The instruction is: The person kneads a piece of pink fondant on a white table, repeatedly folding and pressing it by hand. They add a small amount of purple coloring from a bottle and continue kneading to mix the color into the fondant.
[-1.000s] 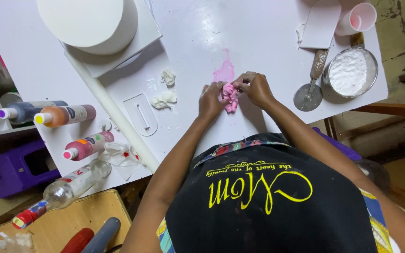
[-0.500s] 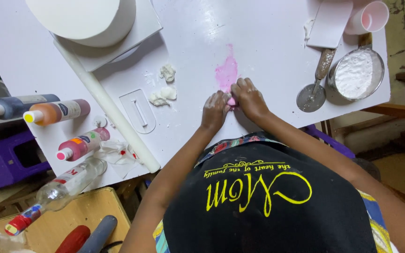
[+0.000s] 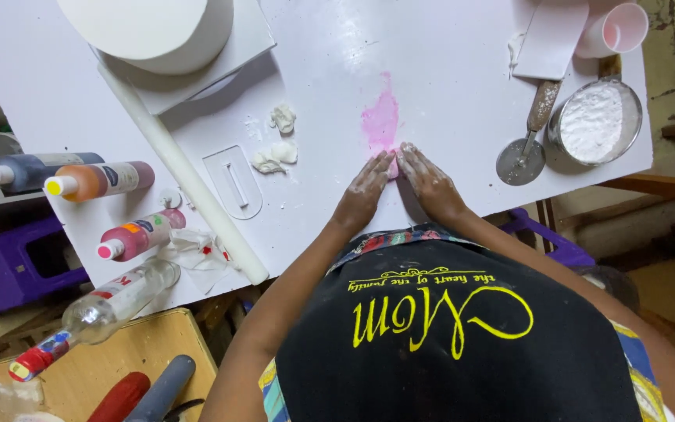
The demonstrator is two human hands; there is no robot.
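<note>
Now both hands are down on the white table (image 3: 447, 70), near its front edge, and I watch them from above. One second ago they held the pink paste (image 3: 392, 167) pinched between the fingers, a little above the surface. Half a second ago they were closing over it. At this moment the left hand (image 3: 365, 191) and the right hand (image 3: 430, 184) lie flat, palms down, fingers stretched and touching at the tips. They grip nothing; they only press.

The pink paste is almost all hidden under the fingertips, and only a small piece shows between them. Just behind it, toward the middle of the table, is a pink smear (image 3: 380, 121). I judge that the lump is being pressed and worked against the table, not carried.

To the left lie some white paste scraps (image 3: 275, 148) and a long white rolling pin (image 3: 181, 164). Near the right edge are a wheel cutter (image 3: 521, 160) and a bowl of white powder (image 3: 595, 121).
</note>
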